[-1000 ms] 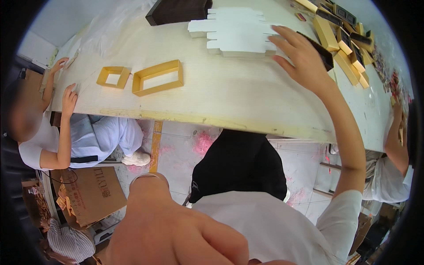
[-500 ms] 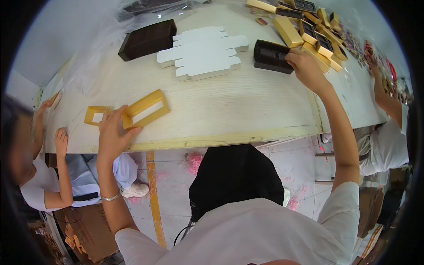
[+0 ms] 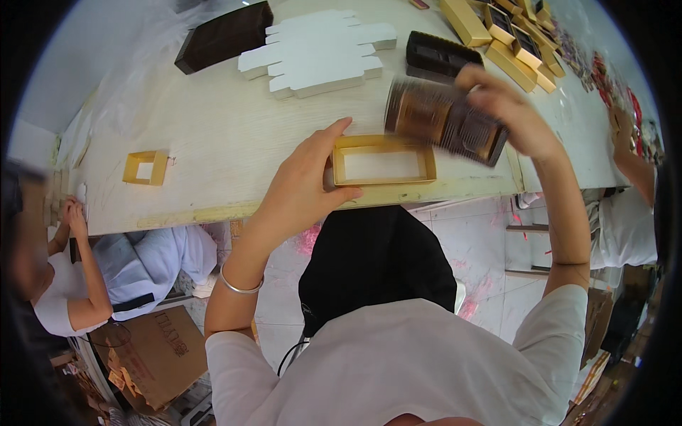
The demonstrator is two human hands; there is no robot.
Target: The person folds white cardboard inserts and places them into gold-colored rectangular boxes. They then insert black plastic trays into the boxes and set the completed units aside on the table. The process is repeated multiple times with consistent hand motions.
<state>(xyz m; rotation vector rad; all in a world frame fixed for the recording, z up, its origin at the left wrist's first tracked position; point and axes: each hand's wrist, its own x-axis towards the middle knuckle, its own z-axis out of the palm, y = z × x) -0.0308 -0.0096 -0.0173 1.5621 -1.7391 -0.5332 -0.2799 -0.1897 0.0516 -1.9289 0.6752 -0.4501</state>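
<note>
My left hand (image 3: 302, 174) spans the left end of a gold open box (image 3: 383, 180), thumb along its front side and fingers behind. The box lies near the table's front edge, and its pale bottom shows. In my right hand (image 3: 501, 106) is a dark brown plastic insert tray (image 3: 444, 117), tilted and smeared by motion. It hangs over the box's right end. Just behind it, more dark brown insert trays (image 3: 435, 55) lie stacked on the table. A smaller gold frame-like box (image 3: 162, 169) sits apart on the left.
White flat carton blanks (image 3: 320, 50) are stacked at the back centre, beside a dark brown block (image 3: 224, 35). Gold boxes (image 3: 511, 64) are heaped at the back right. Another person's hands (image 3: 74, 216) are at the left edge; another person's arm (image 3: 632, 156) reaches in at right.
My left hand has moved right with the gold box, now in front of me. My right hand has lifted a dark insert tray off the stack and drawn it nearer, over the box.
</note>
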